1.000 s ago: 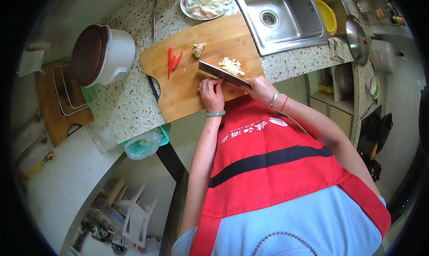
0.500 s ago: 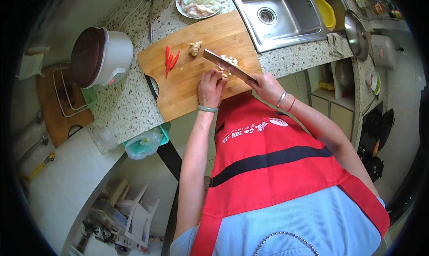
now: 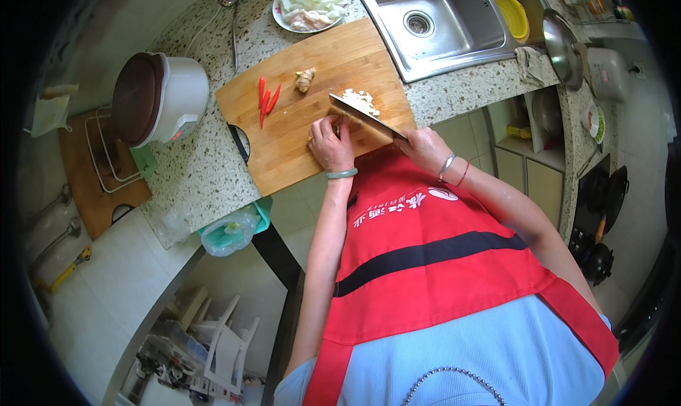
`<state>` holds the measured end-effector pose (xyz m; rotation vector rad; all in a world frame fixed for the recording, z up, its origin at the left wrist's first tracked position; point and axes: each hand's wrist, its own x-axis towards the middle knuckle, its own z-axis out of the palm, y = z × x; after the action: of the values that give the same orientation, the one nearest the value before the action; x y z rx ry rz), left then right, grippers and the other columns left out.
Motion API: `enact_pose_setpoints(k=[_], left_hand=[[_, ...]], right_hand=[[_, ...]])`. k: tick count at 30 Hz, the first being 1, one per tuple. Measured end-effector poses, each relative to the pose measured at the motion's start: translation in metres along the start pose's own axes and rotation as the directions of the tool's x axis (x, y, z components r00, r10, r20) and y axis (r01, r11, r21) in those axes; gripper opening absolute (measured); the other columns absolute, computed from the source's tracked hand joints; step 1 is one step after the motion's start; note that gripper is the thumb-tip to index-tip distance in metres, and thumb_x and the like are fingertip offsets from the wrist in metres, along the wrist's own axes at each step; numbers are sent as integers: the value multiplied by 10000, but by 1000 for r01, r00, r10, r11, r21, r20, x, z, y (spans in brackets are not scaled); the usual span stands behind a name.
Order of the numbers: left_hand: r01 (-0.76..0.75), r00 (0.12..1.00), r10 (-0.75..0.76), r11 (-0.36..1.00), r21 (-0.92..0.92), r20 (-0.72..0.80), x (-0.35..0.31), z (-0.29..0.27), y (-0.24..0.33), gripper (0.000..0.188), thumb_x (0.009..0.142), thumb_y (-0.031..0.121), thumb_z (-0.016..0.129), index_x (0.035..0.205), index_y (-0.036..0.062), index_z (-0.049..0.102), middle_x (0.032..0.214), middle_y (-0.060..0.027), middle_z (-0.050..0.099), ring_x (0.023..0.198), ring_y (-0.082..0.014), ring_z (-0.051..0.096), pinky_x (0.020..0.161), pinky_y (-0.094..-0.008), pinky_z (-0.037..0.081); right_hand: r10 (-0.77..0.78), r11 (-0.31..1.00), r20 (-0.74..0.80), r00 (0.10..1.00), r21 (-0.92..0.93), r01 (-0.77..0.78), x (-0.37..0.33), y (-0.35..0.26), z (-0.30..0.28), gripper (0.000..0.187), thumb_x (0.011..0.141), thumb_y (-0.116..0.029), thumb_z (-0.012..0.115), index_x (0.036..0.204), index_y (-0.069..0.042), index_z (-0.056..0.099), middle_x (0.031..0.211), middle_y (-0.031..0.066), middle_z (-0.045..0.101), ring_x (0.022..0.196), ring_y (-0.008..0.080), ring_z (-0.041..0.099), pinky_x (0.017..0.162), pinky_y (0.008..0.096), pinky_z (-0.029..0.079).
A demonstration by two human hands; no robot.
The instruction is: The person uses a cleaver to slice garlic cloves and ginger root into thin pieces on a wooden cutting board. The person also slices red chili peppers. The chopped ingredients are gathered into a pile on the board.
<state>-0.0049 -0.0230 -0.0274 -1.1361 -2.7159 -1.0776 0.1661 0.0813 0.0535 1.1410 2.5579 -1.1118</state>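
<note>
Cleaver [image 3: 365, 117], held over the wooden cutting board [image 3: 284, 140] on the speckled bench [image 3: 188, 172]. Your right hand [image 3: 423, 149] closes round its handle; your left hand [image 3: 331, 147] bends its fingers just beside the blade, and you cannot tell whether they pinch anything. Chopped white pieces [image 3: 360, 101] lie along the blade's far side.

Surroundings: toward the board's left side lie red chillies [image 3: 274, 97] and a knobbly root [image 3: 305, 80], both apart from the blade. A rice cooker [image 3: 186, 97] stands left of the board, a ladle [image 3: 235, 41] beyond it; a plate [image 3: 279, 21] of pale strips and the metal sink [image 3: 454, 30] bound the far side.

Count: one cleaver, one root, three chillies, one plate, one rice cooker, one ladle; the chopped pieces are too small to number.

Obscured: your left fingers conceal whatever lies beneath them, and the blade masks the heap's near edge. The upper border cuts off plate and sink; a yellow basket [image 3: 512, 14] shows only partly.
</note>
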Motion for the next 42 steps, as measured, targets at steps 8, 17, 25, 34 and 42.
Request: enact_pose_setpoints(k=[8, 17, 25, 34, 42], left_hand=[[-112, 994, 111, 989, -98, -10, -1, -8, 2, 233, 822, 145, 737, 1003, 65, 614, 1016, -101, 593, 895, -278, 583, 782, -384, 466], [39, 998, -48, 973, -228, -32, -2, 0, 2, 295, 811, 80, 727, 1081, 28, 623, 1048, -121, 568, 931, -271, 582, 796, -363, 489], [-19, 996, 35, 981, -194, 78, 2, -5, 5, 285, 793, 83, 745, 1038, 10, 619, 1054, -136, 567, 978, -311, 572, 849, -400, 480], [-55, 998, 64, 969, -241, 28, -3, 5, 1, 307, 790, 76, 747, 1058, 21, 608, 1016, -134, 591, 915, -312, 581, 783, -392, 495], [-69, 994, 92, 944, -324, 54, 0, -2, 1, 344, 785, 104, 741, 1102, 47, 621, 1123, -144, 560, 995, -340, 571, 845, -422, 485]], right_hand=[[50, 998, -3, 999, 30, -50, -1, 1, -8, 262, 917, -244, 599, 819, -14, 676, 747, 257, 638, 730, 439, 636, 674, 512, 510], [-33, 999, 11, 999, -2, 33, -5, 7, 3, 247, 916, -245, 599, 853, -20, 678, 754, 254, 640, 724, 439, 633, 676, 521, 507], [19, 999, 20, 1000, 50, -20, -2, 1, -5, 249, 922, -245, 587, 849, -23, 675, 767, 241, 648, 744, 430, 637, 684, 513, 507], [1, 998, -26, 1000, 59, 1, 0, 2, -1, 242, 924, -240, 585, 845, -26, 668, 756, 244, 644, 733, 433, 634, 674, 514, 507], [4, 999, -47, 999, 54, -2, 0, 2, -3, 239, 926, -231, 588, 835, -22, 659, 752, 248, 638, 724, 441, 625, 658, 519, 499]])
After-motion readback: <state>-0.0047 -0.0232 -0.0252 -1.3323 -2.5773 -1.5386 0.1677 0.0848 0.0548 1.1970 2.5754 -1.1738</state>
